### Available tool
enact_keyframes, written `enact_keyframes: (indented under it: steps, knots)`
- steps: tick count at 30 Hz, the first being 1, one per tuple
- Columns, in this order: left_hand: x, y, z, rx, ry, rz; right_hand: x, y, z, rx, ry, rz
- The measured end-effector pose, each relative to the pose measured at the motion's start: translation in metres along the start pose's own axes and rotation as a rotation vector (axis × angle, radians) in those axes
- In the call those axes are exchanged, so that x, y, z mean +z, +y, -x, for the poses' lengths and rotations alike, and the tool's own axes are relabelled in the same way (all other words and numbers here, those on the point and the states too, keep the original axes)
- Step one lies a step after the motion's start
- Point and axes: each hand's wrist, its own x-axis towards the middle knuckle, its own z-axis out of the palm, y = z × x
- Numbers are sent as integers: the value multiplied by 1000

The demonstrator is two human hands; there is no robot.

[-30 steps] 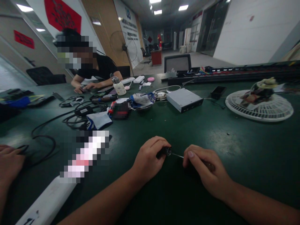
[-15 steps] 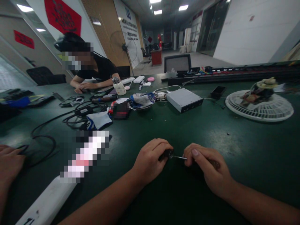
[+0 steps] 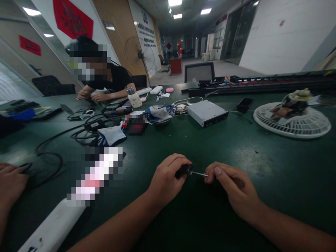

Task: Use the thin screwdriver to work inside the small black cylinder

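My left hand [image 3: 167, 181] is closed around a small dark round part [image 3: 188, 170] with a shiny rim facing right; most of it is hidden by the fingers. My right hand [image 3: 233, 184] grips a screwdriver [image 3: 200, 173]. Its thin metal shaft points left, and the tip meets or lies very near the rim of the dark part. The screwdriver's handle is mostly covered by my palm, with a brownish bit showing. Both hands are held just above the dark green table [image 3: 220, 143].
A white fan grille [image 3: 270, 124] with a motor lies at right. Beyond my hands are a grey disc drive [image 3: 208, 111], cloth in a bowl [image 3: 160, 113] and tangled black cables [image 3: 61, 162]. A long white object [image 3: 52, 224] is at left. Another person's hand [image 3: 12, 182] rests at the left edge; a person sits opposite.
The dark part has tilted slightly, showing more of its rim, and my right hand has shifted slightly left. The person opposite has moved their hands. The camera view has shifted a little.
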Motion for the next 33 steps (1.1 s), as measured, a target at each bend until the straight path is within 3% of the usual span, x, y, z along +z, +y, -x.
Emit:
enact_keyframes:
  steps: [5, 12, 18, 22, 26, 33]
  knots:
    - [1, 0, 1, 0, -18, -22, 1, 1, -1, 2, 25, 87]
    - [0, 1, 2, 74, -3, -115, -2, -1, 1, 100, 19, 44]
    - [0, -1, 1, 18, 3, -154, 0, 1, 0, 133, 65, 62]
    - [0, 1, 1, -7, -7, -160, 0, 2, -1, 207, 10, 143]
    - [-1, 1, 1, 34, -17, -153, 0, 3, 0, 188, 11, 72]
    - [-2, 4, -1, 66, 11, -197, 2, 1, 2, 144, 18, 164]
